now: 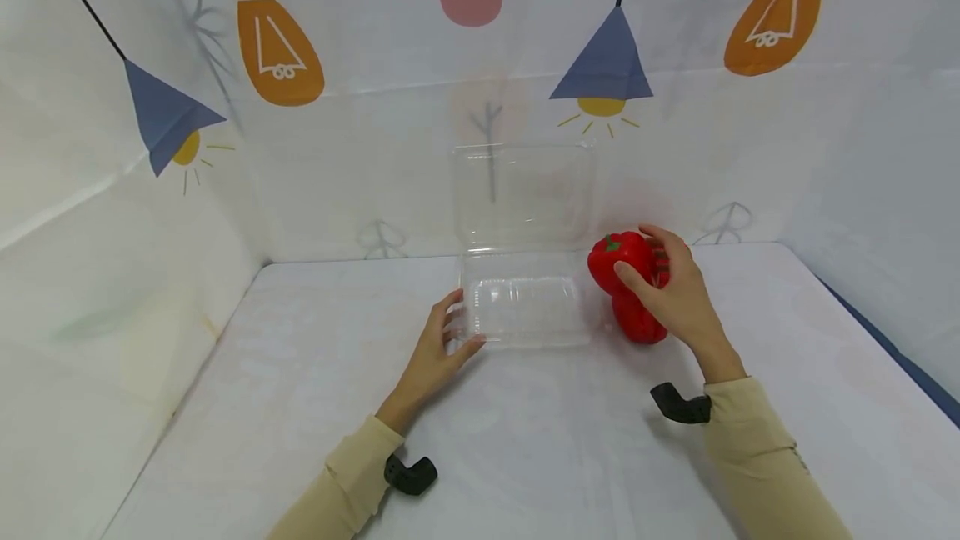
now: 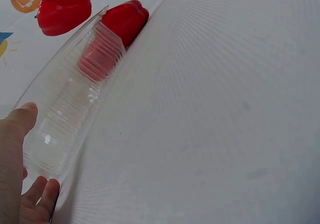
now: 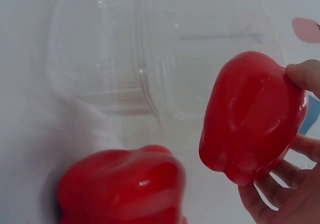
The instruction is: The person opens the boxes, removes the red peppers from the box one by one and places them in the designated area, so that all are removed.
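Note:
A clear plastic clamshell box [image 1: 523, 344] stands on the table with its lid [image 1: 525, 194] raised at the back. My left hand [image 1: 429, 361] holds the box by its left end; in the left wrist view the thumb lies at the rim and the fingertips [image 2: 49, 191] at the lower side. Between thumb and fingers, my right hand [image 1: 681, 298] grips a red bell pepper [image 3: 252, 114] with a green stem, just right of the box. That pepper is off the table in the wrist views. A second red bell pepper [image 1: 637, 323] lies below it, beside the box's right end.
A white cloth covers the table [image 1: 315, 315]. Behind it hangs a white backdrop [image 1: 360, 157] printed with lamps and bulbs. Black curved devices sit at both wrists, one by the left cuff [image 1: 411, 476] and one by the right cuff [image 1: 678, 405].

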A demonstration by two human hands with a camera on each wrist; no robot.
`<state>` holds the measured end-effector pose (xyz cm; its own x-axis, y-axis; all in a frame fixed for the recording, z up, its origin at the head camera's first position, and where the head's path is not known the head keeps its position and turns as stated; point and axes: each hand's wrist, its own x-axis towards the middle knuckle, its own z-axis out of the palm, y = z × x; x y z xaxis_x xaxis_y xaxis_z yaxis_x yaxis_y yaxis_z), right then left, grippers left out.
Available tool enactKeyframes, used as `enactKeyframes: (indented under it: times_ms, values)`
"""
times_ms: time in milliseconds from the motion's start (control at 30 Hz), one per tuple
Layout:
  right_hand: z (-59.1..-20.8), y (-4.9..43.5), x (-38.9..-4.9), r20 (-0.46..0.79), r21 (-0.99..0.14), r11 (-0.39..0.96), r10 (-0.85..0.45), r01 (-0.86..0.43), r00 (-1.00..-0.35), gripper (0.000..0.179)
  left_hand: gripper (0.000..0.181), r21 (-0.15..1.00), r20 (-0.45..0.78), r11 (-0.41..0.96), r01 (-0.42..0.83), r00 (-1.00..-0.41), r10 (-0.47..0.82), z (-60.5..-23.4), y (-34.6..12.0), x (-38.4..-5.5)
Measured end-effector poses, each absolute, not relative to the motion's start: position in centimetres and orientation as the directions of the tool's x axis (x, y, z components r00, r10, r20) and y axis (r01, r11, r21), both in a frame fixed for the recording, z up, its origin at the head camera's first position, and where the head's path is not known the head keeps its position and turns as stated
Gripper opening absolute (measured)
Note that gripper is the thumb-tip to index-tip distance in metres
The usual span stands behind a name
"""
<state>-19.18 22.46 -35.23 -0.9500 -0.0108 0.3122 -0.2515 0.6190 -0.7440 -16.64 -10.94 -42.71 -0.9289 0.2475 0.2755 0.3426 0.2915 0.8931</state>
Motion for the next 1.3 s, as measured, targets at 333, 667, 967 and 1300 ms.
enactKeyframes:
  times_ms: [333, 667, 967, 1300]
  values:
    - [-34.7, 24.9, -18.3, 0.326, -0.725, 0.65, 0.034, -0.227, -0.945, 0.06, 0.076, 0.893, 0.277, 0.288, 0.345, -0.927, 0.251, -42.9, -10.8, -16.5]
    - [-34.4, 27.0, -18.3, 0.276, -0.73, 0.665, 0.073, -0.16, -0.958, 0.065, 0.076, 0.886, 0.284, 0.301, 0.353, -0.926, 0.249, -42.8, -10.8, -16.5]
    - [-34.2, 29.4, -18.2, 0.191, -0.729, 0.682, 0.129, -0.053, -0.973, 0.067, 0.076, 0.881, 0.295, 0.301, 0.364, -0.922, 0.252, -42.9, -10.8, -16.5]
    - [-34.5, 31.0, -18.3, 0.04, -0.754, 0.655, 0.118, 0.047, -0.992, 0.072, 0.076, 0.866, 0.327, 0.304, 0.397, -0.909, 0.257, -43.0, -10.9, -16.7]
